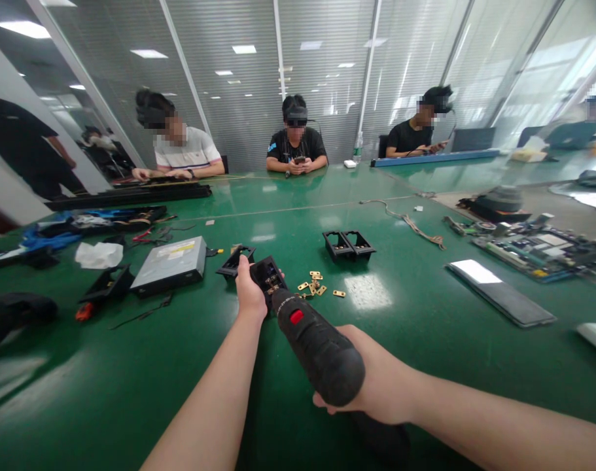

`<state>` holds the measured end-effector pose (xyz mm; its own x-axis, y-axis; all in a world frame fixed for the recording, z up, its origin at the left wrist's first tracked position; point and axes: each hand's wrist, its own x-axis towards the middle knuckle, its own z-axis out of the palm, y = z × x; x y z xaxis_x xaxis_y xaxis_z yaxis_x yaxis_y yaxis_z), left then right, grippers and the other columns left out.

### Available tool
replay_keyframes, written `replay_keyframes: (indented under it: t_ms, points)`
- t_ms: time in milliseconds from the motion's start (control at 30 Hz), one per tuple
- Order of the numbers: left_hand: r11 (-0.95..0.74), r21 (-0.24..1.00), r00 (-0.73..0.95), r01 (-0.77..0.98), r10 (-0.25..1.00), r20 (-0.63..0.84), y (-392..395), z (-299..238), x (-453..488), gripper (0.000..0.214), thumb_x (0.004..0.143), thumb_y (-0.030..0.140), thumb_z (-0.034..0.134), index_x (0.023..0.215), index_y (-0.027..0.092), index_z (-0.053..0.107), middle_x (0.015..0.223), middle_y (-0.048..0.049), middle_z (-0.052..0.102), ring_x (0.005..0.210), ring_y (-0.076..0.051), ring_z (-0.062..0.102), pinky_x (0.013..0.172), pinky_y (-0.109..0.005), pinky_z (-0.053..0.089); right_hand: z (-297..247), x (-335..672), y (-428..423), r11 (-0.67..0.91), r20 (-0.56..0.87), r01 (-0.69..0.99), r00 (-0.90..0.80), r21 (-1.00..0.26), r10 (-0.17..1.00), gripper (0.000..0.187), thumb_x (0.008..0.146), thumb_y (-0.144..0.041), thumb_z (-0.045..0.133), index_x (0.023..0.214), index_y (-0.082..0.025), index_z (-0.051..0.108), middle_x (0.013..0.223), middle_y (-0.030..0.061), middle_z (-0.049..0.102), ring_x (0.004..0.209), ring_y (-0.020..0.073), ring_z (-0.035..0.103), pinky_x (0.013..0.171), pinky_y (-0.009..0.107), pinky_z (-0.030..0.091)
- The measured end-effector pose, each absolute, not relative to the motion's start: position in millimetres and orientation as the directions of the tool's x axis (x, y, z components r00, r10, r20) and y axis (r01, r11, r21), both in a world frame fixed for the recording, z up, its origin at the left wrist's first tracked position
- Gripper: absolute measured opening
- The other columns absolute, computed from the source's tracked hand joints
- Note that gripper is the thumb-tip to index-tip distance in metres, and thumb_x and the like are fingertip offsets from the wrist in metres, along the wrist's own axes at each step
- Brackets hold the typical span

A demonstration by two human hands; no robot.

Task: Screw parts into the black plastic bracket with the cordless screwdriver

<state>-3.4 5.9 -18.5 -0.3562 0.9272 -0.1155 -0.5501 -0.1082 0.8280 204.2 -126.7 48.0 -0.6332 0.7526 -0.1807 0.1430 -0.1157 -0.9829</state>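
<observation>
My left hand (pixel 251 288) is closed around the left side of a black plastic housing (pixel 267 269) with small brass-coloured parts inside. In my right hand (pixel 371 373) is a black cordless drill (pixel 320 350) with a red button on top. Its front end points into the housing; the bit's tip is hidden behind the drill body. Just right of the housing lies a loose pile of small brass plates (pixel 320 286), each with holes. Another black housing (pixel 235 263) lies behind my left hand. Farther back, two joined black housings (pixel 349 245) rest on the green table (pixel 278 216).
On the left are a disc drive (pixel 173 265), a black housing (pixel 104 291) and crumpled white tissue (pixel 99 255). At right lie a grey flat panel (pixel 501 292), circuit boards (pixel 538 245) and a cord (pixel 415 226). Several people sit across the table, one a person in black (pixel 298 147).
</observation>
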Motion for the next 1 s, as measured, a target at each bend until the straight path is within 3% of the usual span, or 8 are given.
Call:
replay_keyframes:
  t_ms: [200, 367, 567, 733, 1000]
  points:
    - [-0.127, 0.868, -0.406, -0.48, 0.909, -0.092, 6, -18, -2, 0.062, 0.076, 0.075, 0.052, 0.088, 0.015, 0.062, 0.063, -0.0089, 0.068, 0.059, -0.028, 0.07, 0.052, -0.036, 0.053, 51, 204, -127, -0.086, -0.165, 0.153, -0.628, -0.984, 0.761, 0.027, 0.056, -0.007, 0.08, 0.074, -0.014, 0.06, 0.071, 0.0032, 0.069, 0.064, 0.0172, 0.063, 0.056, 0.025, 0.049]
    - [-0.131, 0.863, -0.417, -0.489, 0.904, -0.099, 6, -18, -2, 0.061, 0.076, 0.074, 0.054, 0.089, 0.015, 0.062, 0.064, -0.0089, 0.068, 0.062, -0.028, 0.071, 0.054, -0.036, 0.054, 45, 206, -128, -0.159, -0.207, 0.132, -0.636, -0.978, 0.743, 0.029, 0.054, -0.004, 0.078, 0.075, -0.015, 0.061, 0.068, 0.0024, 0.07, 0.06, 0.0176, 0.065, 0.052, 0.024, 0.049]
    - [-0.107, 0.855, -0.398, -0.507, 0.909, -0.122, 6, -17, -2, 0.061, 0.077, 0.074, 0.053, 0.089, 0.015, 0.064, 0.063, -0.0091, 0.068, 0.062, -0.029, 0.071, 0.052, -0.035, 0.053, 46, 205, -126, -0.077, -0.186, 0.2, -0.609, -0.977, 0.772, 0.028, 0.055, -0.007, 0.081, 0.074, -0.015, 0.061, 0.067, 0.0011, 0.069, 0.06, 0.0168, 0.064, 0.051, 0.023, 0.049]
    - [-0.115, 0.858, -0.406, -0.5, 0.907, -0.115, 6, -20, -2, 0.062, 0.076, 0.074, 0.053, 0.089, 0.015, 0.064, 0.064, -0.0091, 0.068, 0.061, -0.028, 0.07, 0.05, -0.035, 0.052, 43, 207, -125, -0.158, -0.225, 0.161, -0.648, -0.974, 0.727, 0.024, 0.055, -0.003, 0.077, 0.07, -0.014, 0.061, 0.066, 0.0022, 0.07, 0.059, 0.0173, 0.066, 0.052, 0.024, 0.052]
    - [-0.1, 0.84, -0.385, -0.534, 0.913, -0.136, 6, -21, -3, 0.061, 0.075, 0.075, 0.055, 0.086, 0.015, 0.064, 0.064, -0.0094, 0.067, 0.058, -0.027, 0.069, 0.049, -0.034, 0.05, 39, 205, -125, -0.153, -0.212, 0.147, -0.649, -0.977, 0.731, 0.027, 0.055, -0.004, 0.078, 0.07, -0.015, 0.059, 0.064, 0.0006, 0.069, 0.057, 0.0164, 0.065, 0.052, 0.025, 0.052]
